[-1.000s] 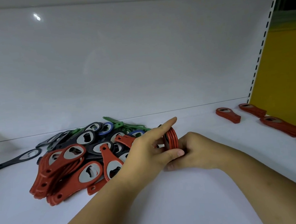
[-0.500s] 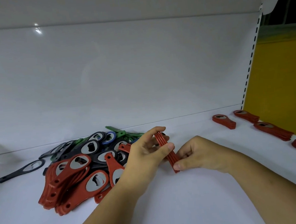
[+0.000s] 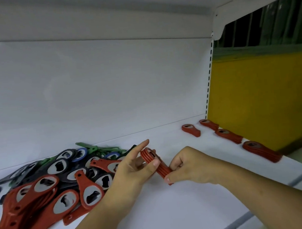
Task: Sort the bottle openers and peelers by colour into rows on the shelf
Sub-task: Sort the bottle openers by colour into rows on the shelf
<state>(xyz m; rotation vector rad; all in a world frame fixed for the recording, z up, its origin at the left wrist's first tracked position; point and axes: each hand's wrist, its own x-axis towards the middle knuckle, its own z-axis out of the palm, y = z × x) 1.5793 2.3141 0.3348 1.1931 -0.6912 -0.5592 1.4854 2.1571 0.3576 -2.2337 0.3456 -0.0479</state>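
1. The left hand (image 3: pixel 133 169) pinches the far end of the red stack (image 3: pixel 159 170); the right hand (image 3: pixel 190 166) curls round its near end, mid-shelf (image 3: pixel 174 215).
2. A mixed pile (image 3: pixel 60 180) lies left, and a red row (image 3: pixel 228 136) runs far right.

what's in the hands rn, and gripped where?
A stack of red bottle openers, held by both hands. The right hand pinches its handle end. The left hand pinches near the head end, thumb on the stack's edge.

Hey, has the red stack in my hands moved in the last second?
Yes. The red stack has tilted, handles now slanting toward the shelf front, but stays just right of the mixed pile.
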